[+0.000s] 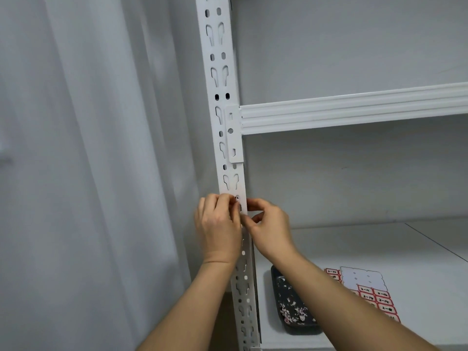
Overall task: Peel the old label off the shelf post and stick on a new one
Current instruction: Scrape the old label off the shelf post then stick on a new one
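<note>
Head view showed, low right of the frame, a dark tray of paper scraps beside a label sheet on the shelf. At centre, left hand and right hand pinched something small, too blurred to identify, on the white shelf post.

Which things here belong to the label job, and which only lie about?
For the job: shelf post; left hand; right hand; label sheet; dark tray of scraps.
Lying about: curtain; upper shelf beam.
</note>
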